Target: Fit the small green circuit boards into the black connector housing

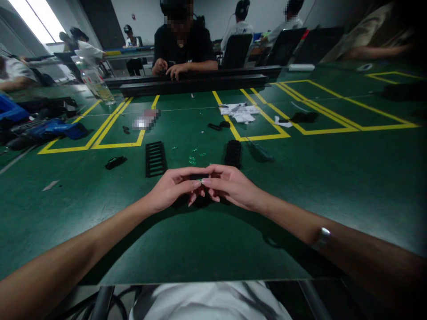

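Observation:
My left hand [169, 189] and my right hand [235, 186] meet above the table, thumbs and forefingers closed together. Between them they grip a small black part [199, 177], mostly hidden by the fingers. A speck of green shows at the thumb tips. Beyond my left hand lies a black slotted rack [155, 160]. A dark ridged block [232, 153] sits just past my right hand. Several small shiny green pieces [192, 160] are scattered between these two. Off to the left of the rack is a small black part with a greenish top [115, 162].
The green table [207, 249] carries yellow tape outlines. Crumpled white paper [242, 112], small black parts [218, 126] and a clear plastic bag [260, 151] lie farther out. Long black bars [196, 84] cross the far side before a seated person. At left stand a bottle [96, 82] and blue-black gear [66, 130].

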The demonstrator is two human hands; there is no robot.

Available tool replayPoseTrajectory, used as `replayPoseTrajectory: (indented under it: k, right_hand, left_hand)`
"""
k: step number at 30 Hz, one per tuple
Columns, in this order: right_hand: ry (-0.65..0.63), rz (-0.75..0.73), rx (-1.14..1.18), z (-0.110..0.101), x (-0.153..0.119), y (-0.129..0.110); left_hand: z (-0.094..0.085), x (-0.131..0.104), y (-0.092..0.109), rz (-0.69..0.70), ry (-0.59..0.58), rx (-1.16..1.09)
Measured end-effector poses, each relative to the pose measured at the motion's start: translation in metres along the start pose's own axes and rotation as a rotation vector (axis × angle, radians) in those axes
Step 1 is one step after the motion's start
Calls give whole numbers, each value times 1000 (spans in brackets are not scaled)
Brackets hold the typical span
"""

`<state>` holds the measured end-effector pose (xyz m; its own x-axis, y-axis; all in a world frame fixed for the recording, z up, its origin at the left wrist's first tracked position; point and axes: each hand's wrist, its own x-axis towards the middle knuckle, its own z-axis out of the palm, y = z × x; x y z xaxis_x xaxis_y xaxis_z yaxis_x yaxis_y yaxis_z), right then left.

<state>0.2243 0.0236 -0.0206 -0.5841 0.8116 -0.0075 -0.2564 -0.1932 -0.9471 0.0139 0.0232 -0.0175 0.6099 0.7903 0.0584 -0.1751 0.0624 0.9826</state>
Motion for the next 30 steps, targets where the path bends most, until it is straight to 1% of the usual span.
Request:
replayPoseTrajectory:
  k: [9,30]
  right_hand:
    - [-11,11,39,-1,0,1]
    - [35,44,40,2,-1,-3]
  left_hand:
    - [1,0,2,-12,-11,-13]
    - [0,-1,1,-45,-20,-37]
